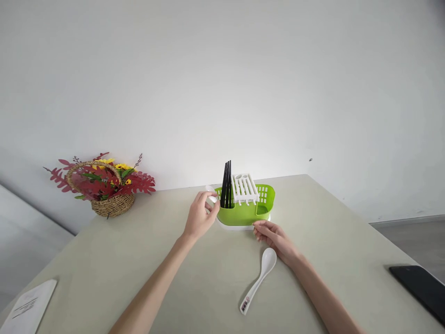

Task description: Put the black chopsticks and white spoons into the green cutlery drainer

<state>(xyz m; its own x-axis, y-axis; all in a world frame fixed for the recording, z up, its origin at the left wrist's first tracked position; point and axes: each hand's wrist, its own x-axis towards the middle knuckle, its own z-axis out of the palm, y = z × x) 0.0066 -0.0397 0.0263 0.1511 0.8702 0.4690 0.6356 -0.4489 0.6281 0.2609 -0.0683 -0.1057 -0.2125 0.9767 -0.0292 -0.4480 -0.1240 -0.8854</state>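
Observation:
My left hand is closed in a pinch on a white spoon, partly covered by the fingers, at the left end of a green utensil holder. Black chopsticks stand upright in the holder's left part, close to these fingers. A white slotted rack with small hooks sits in its middle. By the front right edge of the holder's white base is my right hand, fingers curled together; whether they grip anything is hidden. Just below it lies a larger white soup spoon, bowl end away from me.
A wicker basket of red and yellow artificial flowers stands at the back left near the wall. A white printed item lies at the front left. On the right edge rests a black phone.

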